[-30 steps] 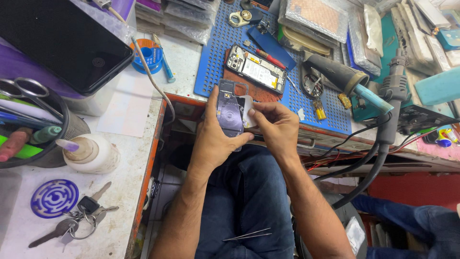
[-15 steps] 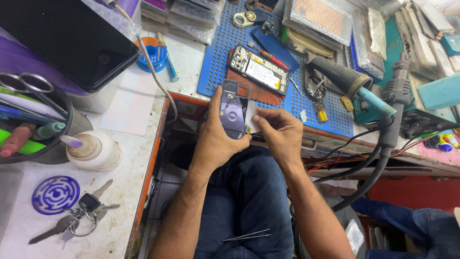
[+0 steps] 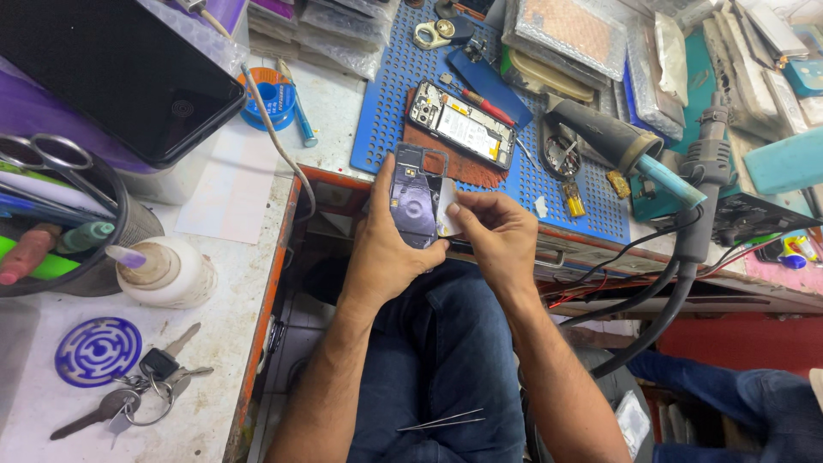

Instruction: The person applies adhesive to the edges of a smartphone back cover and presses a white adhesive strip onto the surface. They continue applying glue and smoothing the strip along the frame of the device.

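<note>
My left hand grips a dark phone back cover, held upright over my lap with its inner side facing me. My right hand pinches a small white sheet against the cover's right edge. An opened phone with its board and battery exposed lies on a brown pad on the blue perforated mat just beyond my hands. Thin metal tweezers rest on my jeans.
A hot-air nozzle and black hose sit at right. A solder spool, dark tablet, glue bottle, tool cup with scissors and keys are on the left bench. Another person's leg shows bottom right.
My hands and the cover have stayed together in the same pose; the view has shifted slightly. My right fingers have slid a little along the white sheet.
</note>
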